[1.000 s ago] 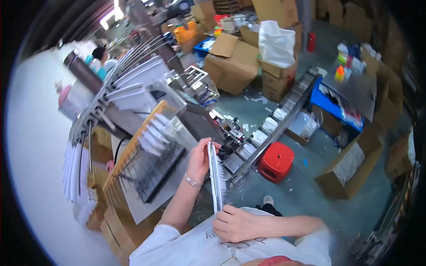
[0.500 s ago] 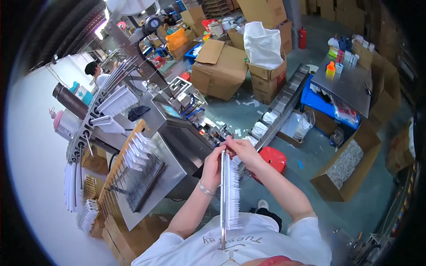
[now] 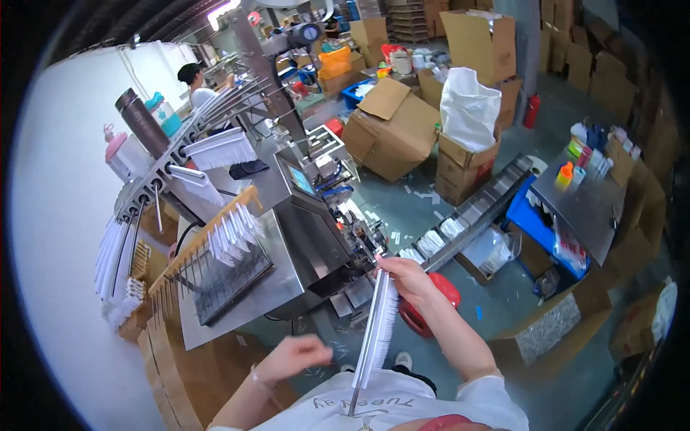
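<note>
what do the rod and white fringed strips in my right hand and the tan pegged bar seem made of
The rod looks like metal: its bare end is grey and shiny. The white fringed strips, matte and finely cut, could be paper or plastic. The tan pegged bar is probably dull-finished wood, judging by color.

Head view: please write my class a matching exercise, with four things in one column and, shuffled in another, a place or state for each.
Things
1. long white strip with a fringed edge
2. bare left hand
3. red plastic stool
4. tall white plastic-looking bag

Places or states
A. blurred, apart from the strip
B. standing in an open brown cardboard box
C. gripped near its upper end by the right hand
D. partly hidden behind the right forearm

Pairs: 1-C, 2-A, 3-D, 4-B
</note>
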Motion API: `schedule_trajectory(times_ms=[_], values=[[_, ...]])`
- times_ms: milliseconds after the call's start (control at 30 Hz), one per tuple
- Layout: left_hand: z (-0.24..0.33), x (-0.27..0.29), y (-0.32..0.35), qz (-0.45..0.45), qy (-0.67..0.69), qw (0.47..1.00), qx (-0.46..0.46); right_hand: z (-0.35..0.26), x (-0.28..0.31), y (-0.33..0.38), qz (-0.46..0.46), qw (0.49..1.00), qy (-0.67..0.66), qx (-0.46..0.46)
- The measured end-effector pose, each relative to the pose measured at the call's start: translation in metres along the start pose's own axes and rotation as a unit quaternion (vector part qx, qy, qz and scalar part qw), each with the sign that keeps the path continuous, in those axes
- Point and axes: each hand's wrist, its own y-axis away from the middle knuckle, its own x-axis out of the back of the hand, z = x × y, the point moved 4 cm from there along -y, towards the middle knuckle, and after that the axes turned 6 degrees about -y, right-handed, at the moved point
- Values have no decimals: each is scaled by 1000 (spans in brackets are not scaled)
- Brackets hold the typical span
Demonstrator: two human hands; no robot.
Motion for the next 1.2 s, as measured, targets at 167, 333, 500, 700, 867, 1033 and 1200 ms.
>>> schedule_trajectory(times_ms=[167, 333, 500, 700, 867, 1033, 1200], values=[[24, -35, 33, -205, 43, 971, -120, -6, -19, -16, -41, 997, 64, 4], [32, -39, 30, -232, 52, 960, -148, -18, -16, -16, -12, 996, 86, 10], [36, -42, 27, -225, 9, 965, -135, -38, -14, -1, 6, 994, 103, 41], [38, -12, 22, 37, -43, 987, -149, -111, -22, 48, 69, 956, 104, 266], [35, 60, 14, 336, -143, 916, -168, -128, -58, 63, 94, 897, 160, 401], [42, 98, 23, 431, -78, 862, -257, -129, -70, 74, 47, 893, 137, 426], [-1, 141, 37, 495, 134, 815, -268, -104, -123, 75, -149, 893, 204, 372]])
